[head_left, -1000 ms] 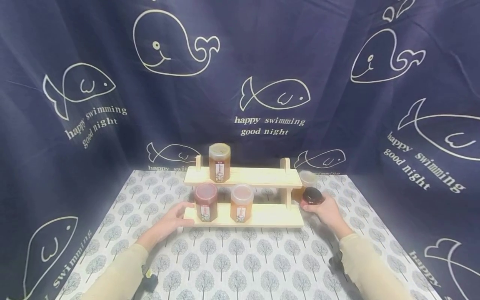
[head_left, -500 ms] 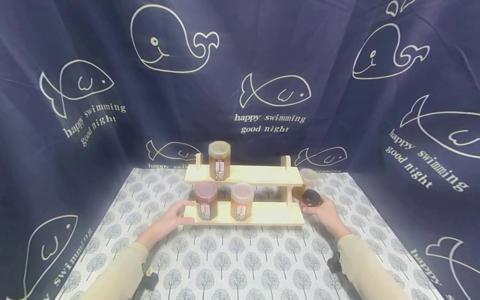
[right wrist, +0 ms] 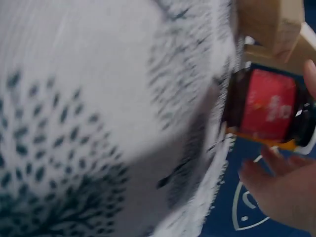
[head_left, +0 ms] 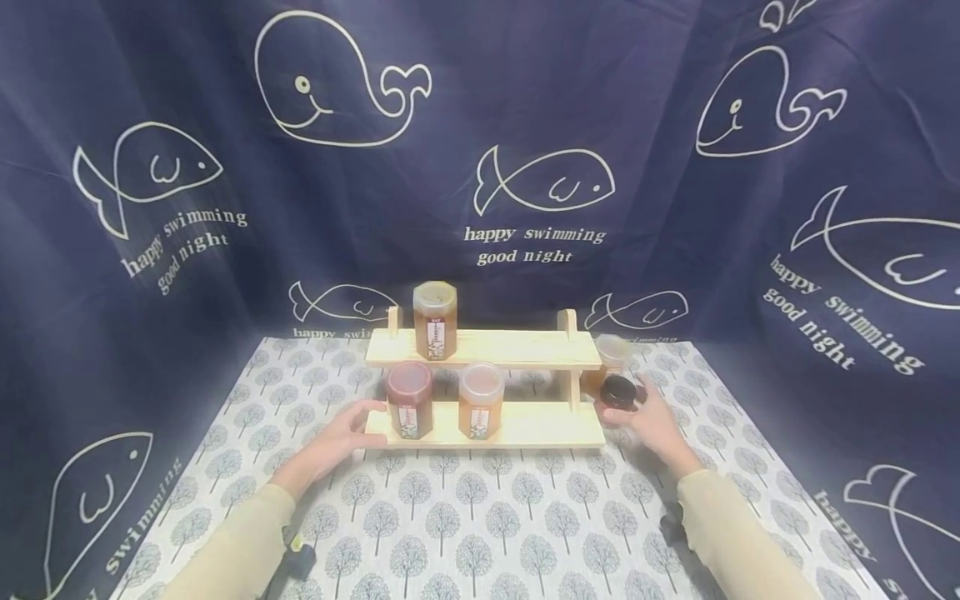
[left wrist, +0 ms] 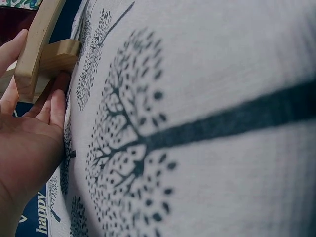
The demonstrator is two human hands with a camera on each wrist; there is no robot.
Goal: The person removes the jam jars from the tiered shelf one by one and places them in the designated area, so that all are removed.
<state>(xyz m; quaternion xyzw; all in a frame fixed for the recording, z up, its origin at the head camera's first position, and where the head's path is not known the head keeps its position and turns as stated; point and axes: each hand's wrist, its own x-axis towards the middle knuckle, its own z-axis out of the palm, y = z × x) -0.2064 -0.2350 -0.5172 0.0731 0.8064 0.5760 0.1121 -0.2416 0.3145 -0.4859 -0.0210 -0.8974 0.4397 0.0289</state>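
My left hand [head_left: 347, 429] holds the left end of a two-tier wooden rack [head_left: 551, 423]. In the left wrist view its thumb lies along the wooden end piece [left wrist: 42, 44] and its fingers reach beneath. Beyond the rack's right end a small dark jar with a black lid [head_left: 618, 392] stands on the cloth. The right wrist view shows that jar's red label [right wrist: 269, 106]. Around the jar my right hand [head_left: 651, 423] is spread, thumb on one side and fingers on the other, with a gap between the fingers [right wrist: 256, 173] and the glass.
On the lower tier stand a dark red jar [head_left: 411, 404] and an amber jar [head_left: 482, 404]. A brown jar [head_left: 436, 325] sits on the upper tier. Behind the small jar is another amber jar [head_left: 612, 354]. Dark blue curtains [head_left: 375, 200] surround the tree-print tablecloth [head_left: 442, 525].
The small dark jar, tilted in my right hand half a second ago, now stands upright, and the fingers have loosened from it. My left hand stays at the rack's end.
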